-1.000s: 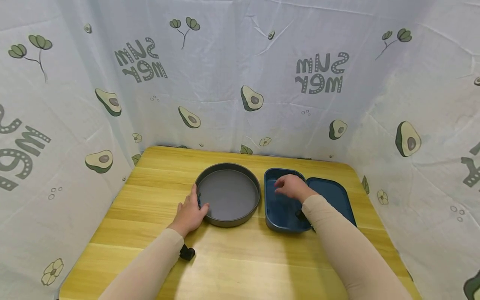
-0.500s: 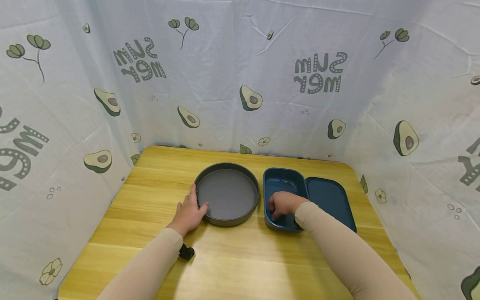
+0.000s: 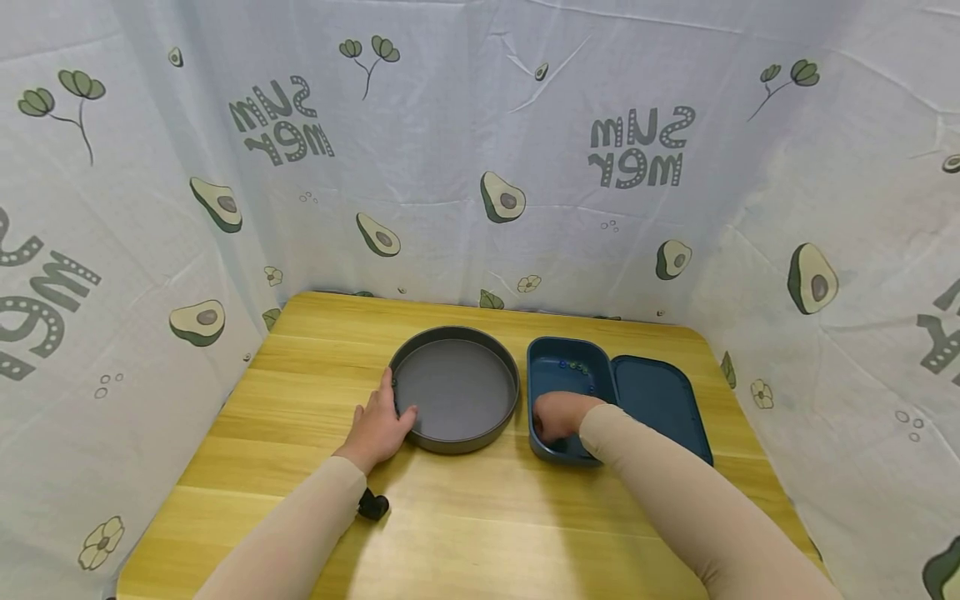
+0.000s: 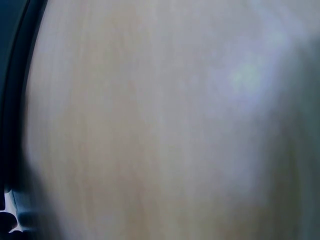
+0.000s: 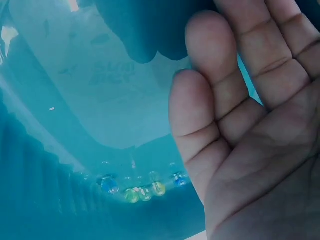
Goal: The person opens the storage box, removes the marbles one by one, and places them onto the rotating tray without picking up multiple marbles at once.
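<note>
My left hand [image 3: 378, 425] rests at the left side of a round grey pan [image 3: 456, 392], fingers along its rim and thumb over the edge. A small greenish ball [image 3: 394, 382] shows at the pan's inner left wall, beside the fingers. My right hand [image 3: 561, 415] reaches down into a blue rectangular box [image 3: 551, 367], near its left wall. The right wrist view shows several bent fingers [image 5: 192, 102]; the thumb is out of sight, so any grip stays hidden. Several glass marbles [image 5: 145, 193], blue and green-yellow, lie along one inner edge of the box.
A dark blue lid [image 3: 660, 400] lies flat against the box's right side. The wooden table [image 3: 465, 533] ends at a printed cloth [image 3: 435, 167] behind and on both sides. In the left wrist view, blurred wood grain [image 4: 150, 120] fills most of the picture.
My right hand has moved from above the box's middle toward its near left part and lower, uncovering marbles at the far side. The left hand and pan have stayed put.
</note>
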A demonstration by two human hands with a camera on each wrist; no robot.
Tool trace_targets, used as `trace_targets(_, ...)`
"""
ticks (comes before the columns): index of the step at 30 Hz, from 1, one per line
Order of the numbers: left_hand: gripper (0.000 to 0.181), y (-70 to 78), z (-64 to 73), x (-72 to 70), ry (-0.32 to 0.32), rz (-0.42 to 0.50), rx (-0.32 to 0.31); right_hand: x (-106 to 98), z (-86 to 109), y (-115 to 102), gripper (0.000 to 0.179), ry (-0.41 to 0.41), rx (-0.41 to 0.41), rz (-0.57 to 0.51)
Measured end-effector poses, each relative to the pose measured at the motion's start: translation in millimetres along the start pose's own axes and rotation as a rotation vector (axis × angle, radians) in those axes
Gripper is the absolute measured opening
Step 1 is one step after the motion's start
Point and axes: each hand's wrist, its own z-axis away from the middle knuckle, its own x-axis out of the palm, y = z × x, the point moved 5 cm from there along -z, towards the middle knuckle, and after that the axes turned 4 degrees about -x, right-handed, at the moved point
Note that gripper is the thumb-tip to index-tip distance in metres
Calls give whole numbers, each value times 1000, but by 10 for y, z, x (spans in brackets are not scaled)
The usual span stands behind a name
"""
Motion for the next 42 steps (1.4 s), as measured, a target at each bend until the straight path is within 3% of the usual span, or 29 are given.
trace_targets(11,95,-9,2,4,0,0,3,11,24,4,31,-2,-18,27)
trace_targets(18,95,17,37,-15,2,5,3,-113,83,77,15,37,7,-76)
trace_targets(30,95,24,32,-25,0,10,7,-411,169,243,3,232,-13,-210)
trace_targets(42,95,19,16,-19,12,-1,4,-545,220,65,5,402,-75,-359)
